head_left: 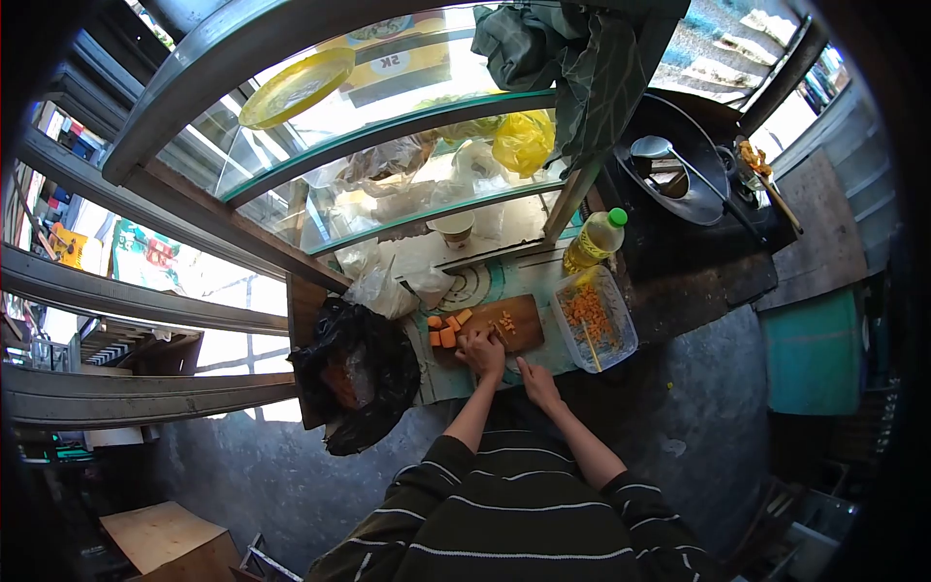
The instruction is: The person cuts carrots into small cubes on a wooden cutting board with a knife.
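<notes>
A wooden cutting board (525, 316) lies on the counter in front of me. On its left side sit several orange carrot chunks (447, 337), and small diced carrot (506, 321) is scattered further right. My left hand (481, 355) is closed, with its fingertips pressed down on a carrot piece that they mostly cover. Just right of it, at the board's near edge, my right hand (539, 384) is wrapped round a knife; little of the blade shows between the hands. A clear plastic container (628, 335) with diced carrot and a yellow-handled utensil stands beside the board.
An oil bottle with a green cap (603, 231) stands behind the container. A black plastic bag (396, 361) lies left of the board. Behind rises a glass display case (388, 238) holding plastic bags. A wok (703, 206) with a ladle (652, 146) is at the right.
</notes>
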Demonstrator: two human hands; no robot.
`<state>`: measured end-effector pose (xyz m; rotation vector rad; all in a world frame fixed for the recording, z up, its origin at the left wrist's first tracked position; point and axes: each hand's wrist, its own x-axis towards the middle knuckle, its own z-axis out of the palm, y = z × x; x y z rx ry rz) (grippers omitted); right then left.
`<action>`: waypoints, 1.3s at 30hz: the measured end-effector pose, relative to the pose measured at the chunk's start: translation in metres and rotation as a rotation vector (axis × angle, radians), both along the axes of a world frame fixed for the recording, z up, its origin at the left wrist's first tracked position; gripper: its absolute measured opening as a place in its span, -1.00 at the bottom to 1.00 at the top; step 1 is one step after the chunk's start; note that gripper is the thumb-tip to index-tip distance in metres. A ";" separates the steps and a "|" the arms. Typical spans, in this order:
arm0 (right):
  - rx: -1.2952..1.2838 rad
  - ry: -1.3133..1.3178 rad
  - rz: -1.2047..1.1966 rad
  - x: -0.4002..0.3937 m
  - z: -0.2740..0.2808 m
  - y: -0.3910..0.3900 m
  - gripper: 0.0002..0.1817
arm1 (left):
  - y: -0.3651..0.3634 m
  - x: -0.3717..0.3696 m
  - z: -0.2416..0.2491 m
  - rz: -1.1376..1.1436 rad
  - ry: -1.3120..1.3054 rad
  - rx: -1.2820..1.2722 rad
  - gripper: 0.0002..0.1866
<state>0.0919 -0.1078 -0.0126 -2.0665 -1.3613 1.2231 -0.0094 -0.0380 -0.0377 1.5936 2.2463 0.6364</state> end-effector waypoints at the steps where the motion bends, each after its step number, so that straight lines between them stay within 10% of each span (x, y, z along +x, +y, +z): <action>1: -0.002 -0.031 0.005 0.001 0.001 0.000 -0.30 | 0.000 0.000 0.001 0.005 0.002 -0.017 -0.87; 39: -0.168 -0.057 0.101 0.010 0.007 0.011 -0.32 | -0.001 -0.002 -0.002 0.005 0.000 -0.006 -0.90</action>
